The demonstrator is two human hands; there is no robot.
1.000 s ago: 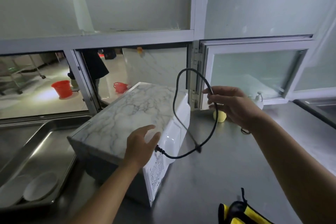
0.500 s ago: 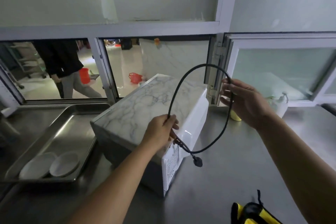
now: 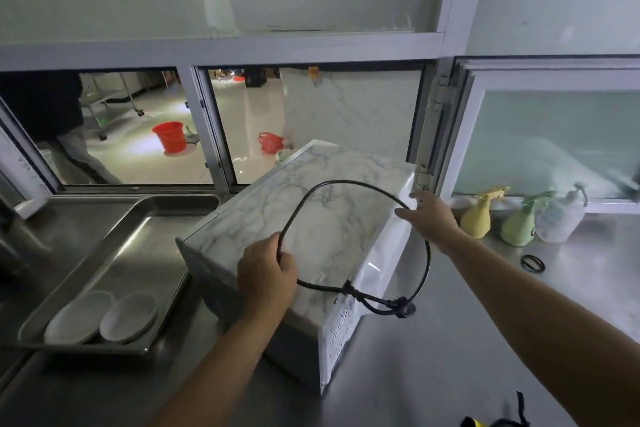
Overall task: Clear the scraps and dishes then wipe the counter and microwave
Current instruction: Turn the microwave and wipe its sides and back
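Observation:
A white microwave (image 3: 332, 218) with a marble-patterned top stands askew on the steel counter (image 3: 450, 357), its back facing me. Its black power cord (image 3: 346, 182) arches in a loop over the top, and the plug (image 3: 405, 308) dangles by the rear corner. My left hand (image 3: 266, 277) is closed around the cord on the microwave's top. My right hand (image 3: 433, 218) hovers at the far rear edge with fingers spread, and the cord runs just under it. Two white dishes (image 3: 78, 319) (image 3: 130, 315) lie in a steel tray (image 3: 114, 253) on the left.
Yellow spray bottle (image 3: 479, 218), green spray bottle (image 3: 519, 225) and a clear pump bottle (image 3: 561, 218) line the window sill on the right, with a black ring (image 3: 532, 263) before them. A yellow-black item (image 3: 485, 423) sits at the near edge. A person (image 3: 52, 114) walks behind the hatch.
My left hand went from resting on the microwave to gripping the cord. My right hand dropped toward the microwave's rear edge and spread its fingers, so the loop now lies lower.

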